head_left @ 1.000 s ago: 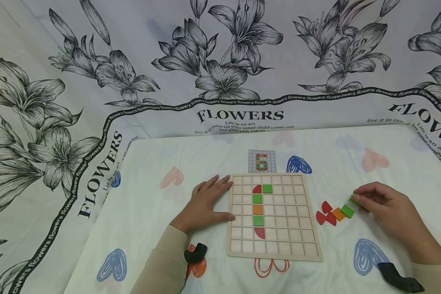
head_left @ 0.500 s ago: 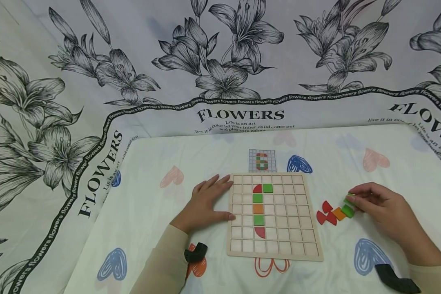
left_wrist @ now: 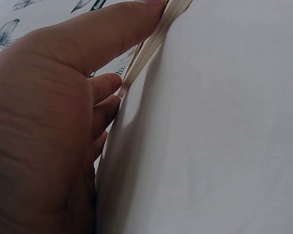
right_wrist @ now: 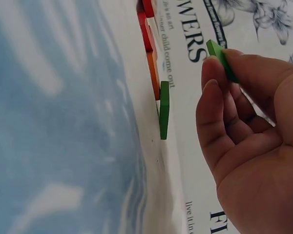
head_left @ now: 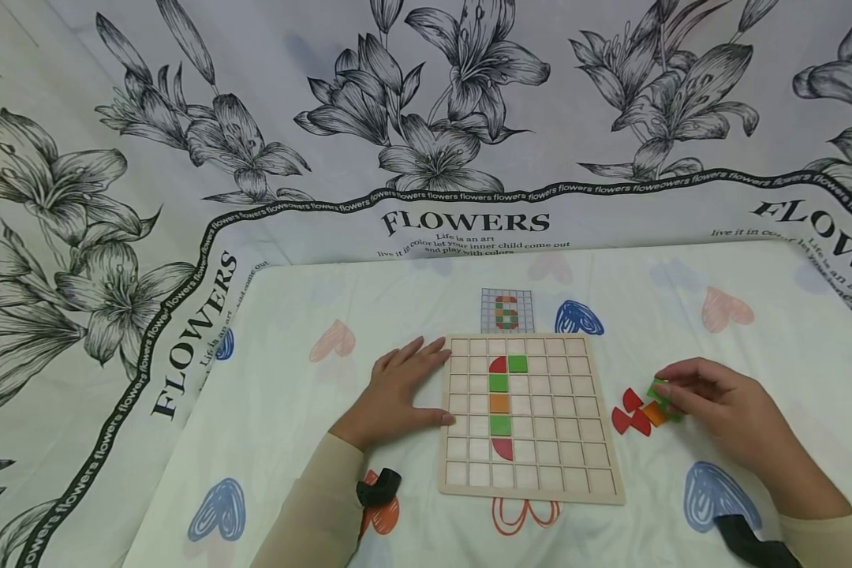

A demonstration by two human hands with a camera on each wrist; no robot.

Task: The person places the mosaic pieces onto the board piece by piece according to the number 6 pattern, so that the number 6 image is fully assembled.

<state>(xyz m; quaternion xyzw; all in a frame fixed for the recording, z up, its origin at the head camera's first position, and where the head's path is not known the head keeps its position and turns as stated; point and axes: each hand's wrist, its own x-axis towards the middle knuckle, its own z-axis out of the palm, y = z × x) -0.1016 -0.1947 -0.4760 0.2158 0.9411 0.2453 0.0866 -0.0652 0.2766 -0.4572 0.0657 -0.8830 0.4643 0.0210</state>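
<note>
In the head view my left hand (head_left: pixel 397 394) rests at the left edge of a wooden grid board (head_left: pixel 554 454), fingers spread, thumb and fingertips touching the rim. A column of tiles sits in the board: a red quarter-circle (head_left: pixel 498 365), green square (head_left: pixel 498 383), orange square (head_left: pixel 499 404), another green square and a lower red quarter-circle, plus a green square at the top right. My right hand (head_left: pixel 724 414) pinches a green square tile (right_wrist: pixel 222 61) between thumb and index finger, lifted off the cloth. Below it lie a loose green tile (right_wrist: pixel 164 109) and an orange square (head_left: pixel 654 413).
Three red quarter-circles (head_left: pixel 631 399) lie right of the board, beside the orange square. Behind the board is a small pattern card (head_left: pixel 506 312) with a coloured 6 on a grid. A heart-print cloth (head_left: pixel 291 442) covers the table, and a flower-print sheet (head_left: pixel 326 158) hangs behind.
My right hand has moved left with the green tile, over the loose pieces toward the board, now partly covering the loose green square. The left hand and the board have stayed put.
</note>
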